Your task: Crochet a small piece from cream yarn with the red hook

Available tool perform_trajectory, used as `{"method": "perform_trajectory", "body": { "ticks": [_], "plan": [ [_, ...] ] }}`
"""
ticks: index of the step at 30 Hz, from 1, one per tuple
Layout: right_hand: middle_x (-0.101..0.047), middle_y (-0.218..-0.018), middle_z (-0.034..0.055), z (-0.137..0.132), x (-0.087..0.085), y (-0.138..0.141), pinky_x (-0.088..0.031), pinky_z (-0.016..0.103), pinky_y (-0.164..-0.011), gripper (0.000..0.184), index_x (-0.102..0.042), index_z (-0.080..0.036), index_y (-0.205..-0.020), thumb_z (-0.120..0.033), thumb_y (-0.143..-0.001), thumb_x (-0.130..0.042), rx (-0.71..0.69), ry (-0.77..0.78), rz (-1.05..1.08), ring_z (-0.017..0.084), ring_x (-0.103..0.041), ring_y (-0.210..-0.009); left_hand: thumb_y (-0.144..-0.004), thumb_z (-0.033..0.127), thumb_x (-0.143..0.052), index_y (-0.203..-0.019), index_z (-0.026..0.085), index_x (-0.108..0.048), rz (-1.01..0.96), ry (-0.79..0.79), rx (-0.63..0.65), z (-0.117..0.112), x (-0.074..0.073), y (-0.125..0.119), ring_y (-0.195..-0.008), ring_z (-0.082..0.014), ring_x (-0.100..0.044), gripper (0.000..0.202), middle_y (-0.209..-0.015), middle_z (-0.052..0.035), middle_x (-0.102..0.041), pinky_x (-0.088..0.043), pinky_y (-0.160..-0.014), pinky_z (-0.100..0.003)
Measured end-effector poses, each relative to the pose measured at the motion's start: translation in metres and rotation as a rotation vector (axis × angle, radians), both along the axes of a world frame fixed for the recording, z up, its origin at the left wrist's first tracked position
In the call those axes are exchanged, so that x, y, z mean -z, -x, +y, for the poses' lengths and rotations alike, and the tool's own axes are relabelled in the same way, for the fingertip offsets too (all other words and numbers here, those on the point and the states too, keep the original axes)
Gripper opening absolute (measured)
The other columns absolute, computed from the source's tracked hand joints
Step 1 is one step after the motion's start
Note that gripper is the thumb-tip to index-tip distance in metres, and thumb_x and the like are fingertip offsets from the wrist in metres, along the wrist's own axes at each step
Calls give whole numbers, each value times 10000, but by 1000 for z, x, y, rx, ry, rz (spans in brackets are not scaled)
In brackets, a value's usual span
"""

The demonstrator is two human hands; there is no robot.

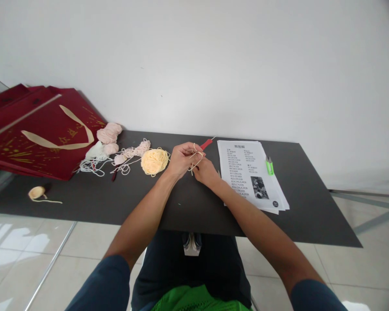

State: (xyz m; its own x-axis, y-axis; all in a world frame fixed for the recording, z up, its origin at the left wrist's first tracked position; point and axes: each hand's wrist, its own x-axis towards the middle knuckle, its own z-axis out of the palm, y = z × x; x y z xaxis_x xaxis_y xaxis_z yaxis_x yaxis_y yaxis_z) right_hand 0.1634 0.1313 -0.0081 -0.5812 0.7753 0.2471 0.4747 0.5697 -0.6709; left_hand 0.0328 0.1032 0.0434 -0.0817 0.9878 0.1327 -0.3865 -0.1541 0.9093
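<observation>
My left hand (pixel 182 159) and my right hand (pixel 203 168) meet above the dark table, fingers closed around a strand of pale yellow yarn (pixel 199 160). The strand forms a loop at the fingertips. Just beyond the hands lies a crochet hook (pixel 206 144) with a red handle, its thin metal tip toward the wall; whether a finger touches it I cannot tell. A ball of yellow yarn (pixel 154 162) rests on the table left of my left hand. Printed sheets (pixel 246 172) lie to the right of my right hand.
Red paper bags (pixel 42 129) stand at the left. Beside them are pink yarn (pixel 109 133), white yarn (pixel 96 152) and a dark-handled tool (pixel 114 175). A small yellow crocheted piece (pixel 36 192) lies front left. A green clip-like object (pixel 269 166) sits on the papers. The wall borders the table (pixel 311 207) behind.
</observation>
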Motion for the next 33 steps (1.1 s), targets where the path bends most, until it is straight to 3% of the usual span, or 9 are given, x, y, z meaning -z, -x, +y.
{"method": "perform_trajectory", "body": {
  "ticks": [4,7,11,14,16,23,26,28,33],
  "plan": [
    [-749,-1220,188,-1,0,6,-498,479,-1082,216,-728,-166,-1070,-173,-946,-552,20,9,-40,324,-664,-1181,-573,307,-983,-814,170,-764,10,3,-3,-1,-1,0,-668,-144,-720,353,-761,-40,-788,-549,-646,-250],
    [-756,-1157,191,-1,-2,3,-520,447,-1026,166,-712,-168,-1003,-164,-939,-560,42,33,-41,315,-685,-1119,-586,308,-983,-827,170,-768,-6,-22,6,-2,-2,0,-658,-139,-718,352,-759,-37,-787,-557,-649,-253],
    [-761,-1020,130,-3,-15,-14,-537,393,-894,110,-653,-199,-954,-188,-948,-543,104,75,-2,265,-708,-971,-609,297,-980,-844,177,-768,-4,-71,-17,-2,-3,1,-680,-140,-730,338,-766,-26,-788,-576,-679,-257],
    [-722,-779,29,-5,-32,-32,-523,339,-729,168,-593,-219,-1001,-262,-1022,-432,192,131,53,202,-692,-723,-654,305,-961,-872,187,-776,42,-114,-33,-3,-2,1,-681,-135,-735,310,-794,-26,-800,-585,-698,-260],
    [-714,-804,5,-7,-44,-42,-507,309,-689,180,-580,-230,-1015,-308,-1039,-420,241,147,118,164,-673,-671,-687,305,-946,-885,195,-781,77,-141,-39,-5,-3,1,-705,-137,-746,280,-813,-28,-807,-588,-717,-261],
    [-708,-837,10,-21,-78,-53,-474,298,-644,128,-739,-229,-961,-343,-913,-704,266,223,506,147,-595,-699,-699,320,-942,-881,209,-785,200,-239,-74,-9,-11,-5,-687,-119,-717,265,-804,-25,-796,-561,-685,-241],
    [-705,-964,24,-26,-80,-51,-510,296,-696,78,-766,-256,-940,-319,-906,-736,194,200,643,156,-640,-839,-696,313,-942,-859,200,-786,238,-280,-118,-9,-13,-8,-668,-108,-691,252,-792,-28,-784,-541,-659,-228],
    [-704,-1029,24,-27,-78,-50,-510,289,-655,72,-769,-274,-953,-327,-916,-737,151,232,748,142,-643,-817,-712,303,-929,-850,198,-791,268,-302,-164,-8,-12,-11,-677,-107,-687,222,-795,-31,-781,-536,-657,-225],
    [-714,-824,-19,-27,-75,-49,-494,286,-586,131,-772,-293,-1053,-347,-953,-708,169,342,823,105,-605,-612,-810,273,-847,-887,212,-814,406,-323,-243,-9,-6,-14,-713,-120,-693,104,-822,-37,-788,-539,-675,-241]
  ]
}}
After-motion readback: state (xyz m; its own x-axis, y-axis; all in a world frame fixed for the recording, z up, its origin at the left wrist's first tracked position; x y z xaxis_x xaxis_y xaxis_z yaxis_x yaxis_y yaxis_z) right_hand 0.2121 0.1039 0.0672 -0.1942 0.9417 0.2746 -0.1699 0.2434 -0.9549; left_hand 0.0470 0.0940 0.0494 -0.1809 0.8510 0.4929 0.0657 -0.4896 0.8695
